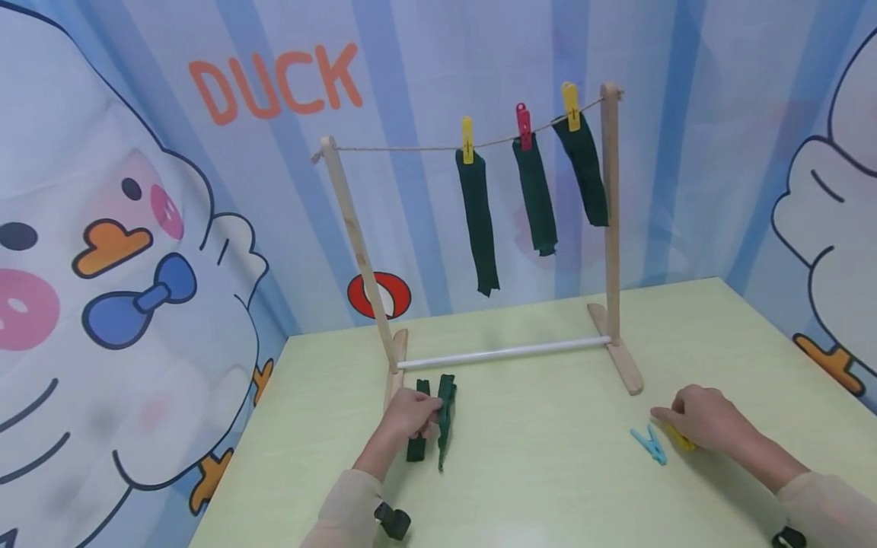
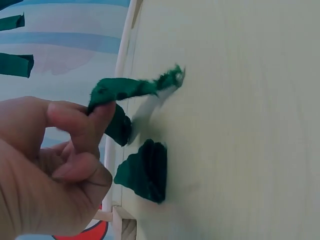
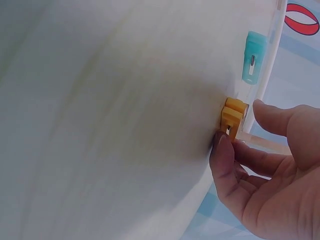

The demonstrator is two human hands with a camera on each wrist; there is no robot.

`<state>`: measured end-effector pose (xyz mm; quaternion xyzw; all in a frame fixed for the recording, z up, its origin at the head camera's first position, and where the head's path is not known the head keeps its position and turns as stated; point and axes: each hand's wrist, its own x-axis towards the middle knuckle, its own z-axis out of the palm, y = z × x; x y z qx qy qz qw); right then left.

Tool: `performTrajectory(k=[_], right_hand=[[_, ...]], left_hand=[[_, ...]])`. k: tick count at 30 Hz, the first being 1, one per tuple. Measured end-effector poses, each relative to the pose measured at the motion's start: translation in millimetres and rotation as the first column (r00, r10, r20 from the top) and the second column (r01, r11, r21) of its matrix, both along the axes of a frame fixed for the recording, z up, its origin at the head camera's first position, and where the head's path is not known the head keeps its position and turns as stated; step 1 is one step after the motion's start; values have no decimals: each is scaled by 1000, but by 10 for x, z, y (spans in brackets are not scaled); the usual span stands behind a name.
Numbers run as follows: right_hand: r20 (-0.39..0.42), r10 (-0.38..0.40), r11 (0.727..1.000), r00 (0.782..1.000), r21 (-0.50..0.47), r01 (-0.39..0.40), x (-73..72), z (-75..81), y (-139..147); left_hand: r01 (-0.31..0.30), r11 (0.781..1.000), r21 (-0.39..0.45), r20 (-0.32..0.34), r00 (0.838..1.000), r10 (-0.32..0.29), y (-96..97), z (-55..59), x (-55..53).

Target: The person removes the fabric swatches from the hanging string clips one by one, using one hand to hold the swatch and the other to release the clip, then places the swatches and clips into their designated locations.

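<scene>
My left hand [image 1: 411, 413] pinches a dark green cloth strip [image 1: 446, 411], lifted off the table in the left wrist view. A second green strip [image 1: 416, 449] lies on the table, partly behind that hand. On the right, my right hand [image 1: 709, 417] is at a yellow clothespin [image 3: 232, 117]. Its fingertips touch the clothespin's end, while the thumb stands apart from it. Beside them lies a light blue clothespin [image 1: 648, 444]. Three green strips, one of them a long strip [image 1: 477, 221], hang from the cord, held by two yellow clothespins and a red clothespin [image 1: 524, 126].
A wooden drying rack stands at the back, with a left post [image 1: 359, 251], a right post [image 1: 611, 221] and a white bottom bar [image 1: 503, 354]. A cord [image 1: 404, 149] joins the post tops. Behind the pale table [image 1: 534, 472] hangs a duck-printed curtain [image 1: 438, 68].
</scene>
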<state>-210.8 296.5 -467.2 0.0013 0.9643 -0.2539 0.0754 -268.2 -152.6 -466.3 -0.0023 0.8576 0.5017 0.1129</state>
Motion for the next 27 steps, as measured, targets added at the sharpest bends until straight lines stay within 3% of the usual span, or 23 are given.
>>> performTrajectory(k=[4,9,17,27], right_hand=[[-12,3,1000,1000,-3,-3,4,-4,5],[-17,5,1000,1000,-2,-5,2,-18,19],[-9,11,1000,1000,5,-11,0,-41,37],[-2,25,1000,1000,6,-25,0,-11,33]], left_hand=[[31,991,-134,-38,999,-36,-11,-31,10],[56,955,-293,-101,991,-89,-8,-71,36],[15,920,-393,-119,991,-67,-3,-124,82],[-18,874,-485,-116,992,-44,-13,-100,88]])
